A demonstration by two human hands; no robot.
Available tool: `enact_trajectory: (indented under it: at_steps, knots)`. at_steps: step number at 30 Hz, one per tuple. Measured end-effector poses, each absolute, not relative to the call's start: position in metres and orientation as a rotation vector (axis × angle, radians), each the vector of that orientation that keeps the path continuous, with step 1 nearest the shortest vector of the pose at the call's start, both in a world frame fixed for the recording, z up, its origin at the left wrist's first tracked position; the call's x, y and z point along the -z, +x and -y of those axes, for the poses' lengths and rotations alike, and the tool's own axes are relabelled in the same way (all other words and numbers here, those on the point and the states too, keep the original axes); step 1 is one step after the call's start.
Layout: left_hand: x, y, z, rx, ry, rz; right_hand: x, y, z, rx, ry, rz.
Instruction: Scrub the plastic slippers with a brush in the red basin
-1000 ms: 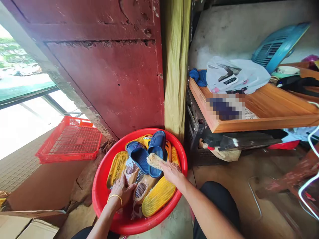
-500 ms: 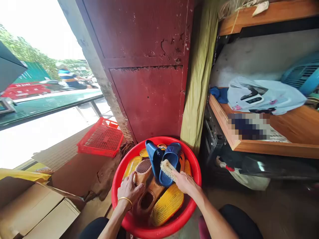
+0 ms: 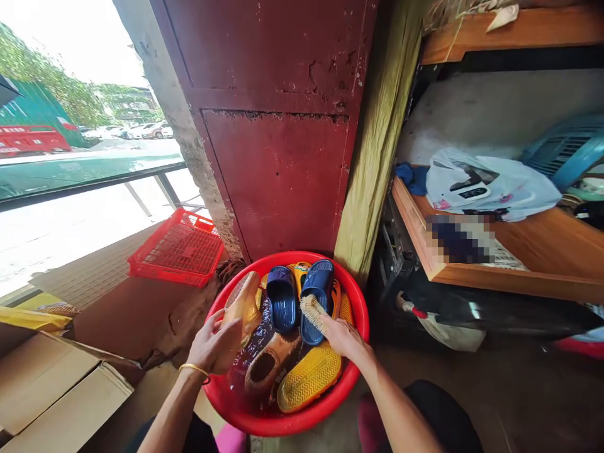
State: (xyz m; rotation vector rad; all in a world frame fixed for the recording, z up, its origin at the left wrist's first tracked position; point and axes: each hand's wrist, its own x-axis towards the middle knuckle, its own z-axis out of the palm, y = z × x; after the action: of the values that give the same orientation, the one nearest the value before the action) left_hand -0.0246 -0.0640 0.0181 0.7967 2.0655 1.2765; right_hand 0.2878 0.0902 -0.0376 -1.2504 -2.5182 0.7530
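A red basin (image 3: 278, 428) of water holds several slippers. My left hand (image 3: 214, 343), at the basin's left side, grips a tan slipper (image 3: 244, 308) raised on its edge above the water. In my right hand (image 3: 340, 336) is a scrub brush (image 3: 312, 313) with pale bristles, over the right blue slipper (image 3: 321, 282). Another blue slipper (image 3: 283, 302) lies beside it, its opening toward me. Nearer to me are a brown slipper (image 3: 270, 366) and a yellow slipper (image 3: 311, 377) with its zigzag sole up. More yellow and orange slippers are partly covered behind.
A red plastic crate (image 3: 177, 248) stands on cardboard at the left, with an open cardboard box (image 3: 61, 371) nearer. Behind the basin is a dark red metal door (image 3: 283, 182). At the right, a wooden tray shelf (image 3: 500, 277) bears a plastic bag (image 3: 491, 185).
My left hand has lifted the tan slipper out of the pile, to the left. The left blue slipper has shifted and turned. The brush stays over the right blue slipper. The view has shifted slightly.
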Motion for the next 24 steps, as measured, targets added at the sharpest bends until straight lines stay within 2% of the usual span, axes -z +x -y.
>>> enact_trajectory:
  at_steps: [2, 4, 7, 10, 15, 20, 24]
  knots:
    - [-0.014, -0.010, 0.062, -1.387, 0.654, -1.730, 0.029, 0.284, -0.092, -0.802, -1.251, 2.471]
    - [-0.004, 0.009, 0.059, -1.370, 0.634, -1.590, 0.020, 0.280, -0.092, -0.832, -1.247, 2.426]
    - [0.019, 0.035, 0.055, -1.210, 0.902, -1.830, 0.012, 0.273, -0.088, -0.761, -1.216, 2.393]
    - [0.045, 0.051, 0.054, -0.882, 1.315, -2.182, 0.009, 0.265, -0.077, -0.596, -1.210, 2.426]
    - [0.072, 0.059, 0.053, -0.538, 1.588, -2.352, 0.028, 0.248, -0.027, -0.353, -1.350, 2.756]
    - [0.082, 0.057, 0.053, -0.502, 1.550, -2.367, 0.038, 0.243, -0.008, -0.313, -1.155, 2.925]
    - [0.082, 0.063, 0.058, -0.484, 1.638, -2.389, 0.019, 0.243, -0.051, -0.229, -1.490, 2.848]
